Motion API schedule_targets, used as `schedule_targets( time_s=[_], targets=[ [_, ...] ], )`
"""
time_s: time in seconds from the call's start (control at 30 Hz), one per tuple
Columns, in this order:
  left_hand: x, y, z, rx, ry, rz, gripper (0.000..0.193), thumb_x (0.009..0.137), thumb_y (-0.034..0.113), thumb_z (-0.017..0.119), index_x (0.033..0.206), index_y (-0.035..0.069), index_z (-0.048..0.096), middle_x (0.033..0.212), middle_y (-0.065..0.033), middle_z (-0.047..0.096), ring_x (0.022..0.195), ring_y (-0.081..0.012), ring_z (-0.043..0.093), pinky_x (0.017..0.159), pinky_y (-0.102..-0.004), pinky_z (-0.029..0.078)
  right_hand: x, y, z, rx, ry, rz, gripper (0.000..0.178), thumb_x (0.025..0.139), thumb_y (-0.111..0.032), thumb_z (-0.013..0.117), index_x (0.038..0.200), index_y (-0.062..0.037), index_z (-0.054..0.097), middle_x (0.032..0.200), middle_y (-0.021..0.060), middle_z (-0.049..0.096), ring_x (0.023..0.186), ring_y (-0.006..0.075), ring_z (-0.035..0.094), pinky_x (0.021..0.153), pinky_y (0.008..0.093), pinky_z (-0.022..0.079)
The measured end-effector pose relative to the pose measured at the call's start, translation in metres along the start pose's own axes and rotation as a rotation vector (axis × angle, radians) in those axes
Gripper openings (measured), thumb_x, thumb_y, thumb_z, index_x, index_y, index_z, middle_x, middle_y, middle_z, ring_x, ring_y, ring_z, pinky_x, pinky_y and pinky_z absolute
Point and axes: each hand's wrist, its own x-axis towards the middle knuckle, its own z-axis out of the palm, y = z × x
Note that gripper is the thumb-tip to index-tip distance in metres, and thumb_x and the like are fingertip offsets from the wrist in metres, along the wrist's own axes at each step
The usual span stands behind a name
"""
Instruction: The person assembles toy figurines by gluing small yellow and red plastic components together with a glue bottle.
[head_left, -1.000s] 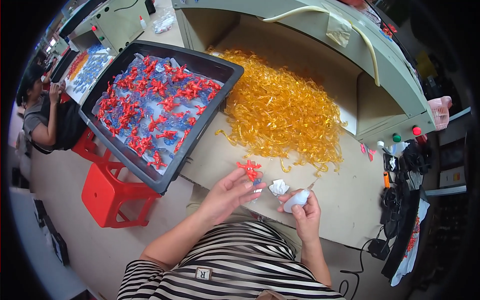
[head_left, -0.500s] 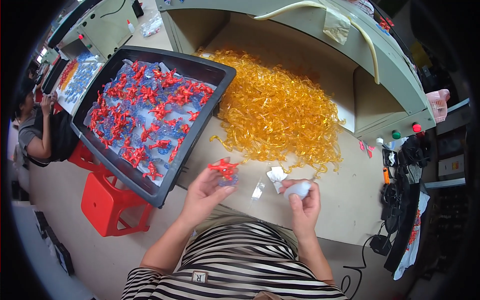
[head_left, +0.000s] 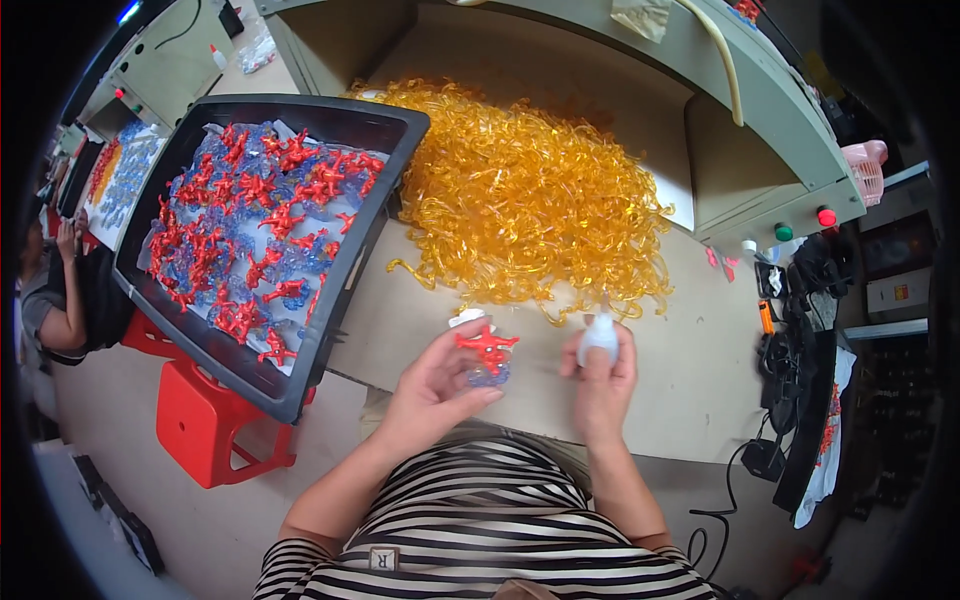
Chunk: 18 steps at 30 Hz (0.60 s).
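Note:
Between the fingers and thumb of my left hand (head_left: pixel 430 395) is a small red plastic figure (head_left: pixel 487 349) on a clear bluish base (head_left: pixel 488 376). My right hand (head_left: pixel 605 385) grips a small white squeeze bottle (head_left: pixel 599 338), its narrow tip pointing away from me. The two hands are apart, low over the near part of the table. A bit of white paper (head_left: pixel 467 318) lies just beyond my left hand. Past both hands spreads a large heap of curly, see-through amber plastic pieces (head_left: pixel 530 200).
At the left, a black tray (head_left: pixel 408 140) holds many red figures with bluish bases. A red stool (head_left: pixel 195 420) stands below it. The grey-green bench housing (head_left: pixel 770 150) arches behind the heap. Cables and a black adapter (head_left: pixel 763 458) lie right. Another person (head_left: pixel 55 310) sits far left.
My left hand has moved right with the figure, covering more of the paper. The bottle in my right hand has turned from lying sideways to pointing away. The view has shifted slightly.

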Motion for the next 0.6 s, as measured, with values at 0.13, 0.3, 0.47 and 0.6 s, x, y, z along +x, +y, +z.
schedule_targets(
  time_s=[0.13, 0.3, 0.47, 0.6],
  targets=[
    [0.015, -0.005, 0.015, -0.026, -0.07, -0.062, 0.057, 0.078, -0.006, 0.059, 0.128, 0.002, 0.032, 0.118, -0.0114, 0.048, 0.107, -0.0165, 0.048, 0.091, -0.0298, 0.039, -0.011, 0.005, -0.032, -0.062, 0.047, -0.051, 0.041, 0.087, -0.042, 0.05, 0.103, -0.0047, 0.042, 0.068, 0.0052, 0.051, 0.055, 0.0111, 0.045, 0.051, 0.0232, 0.037],
    [0.021, -0.012, 0.021, -0.019, -0.128, -0.09, 0.058, 0.08, -0.007, 0.055, 0.13, 0.004, 0.028, 0.119, -0.0117, 0.046, 0.106, -0.0173, 0.049, 0.09, -0.0319, 0.041, -0.017, 0.003, -0.043, 0.166, -0.017, -0.137, 0.034, 0.088, -0.034, 0.052, 0.1, -0.0038, 0.041, 0.073, 0.0079, 0.054, 0.062, 0.0119, 0.051, 0.055, 0.0243, 0.043],
    [0.026, 0.0, 0.027, -0.297, -0.087, -0.223, 0.063, 0.083, -0.004, 0.051, 0.136, 0.009, 0.02, 0.117, -0.0122, 0.045, 0.097, -0.0182, 0.051, 0.077, -0.033, 0.047, -0.014, -0.008, -0.038, 0.12, 0.059, -0.096, 0.025, 0.082, -0.008, 0.058, 0.098, -0.0047, 0.039, 0.085, 0.0128, 0.056, 0.069, 0.0166, 0.057, 0.062, 0.0283, 0.049],
    [0.018, 0.002, 0.019, -0.344, -0.072, -0.229, 0.062, 0.083, -0.001, 0.053, 0.136, 0.008, 0.02, 0.115, -0.0117, 0.045, 0.088, -0.0151, 0.051, 0.07, -0.0275, 0.047, -0.013, -0.022, -0.058, 0.064, 0.112, -0.085, 0.025, 0.08, -0.002, 0.055, 0.097, -0.0049, 0.037, 0.086, 0.0129, 0.054, 0.068, 0.0197, 0.059, 0.06, 0.0303, 0.052]
  ],
)
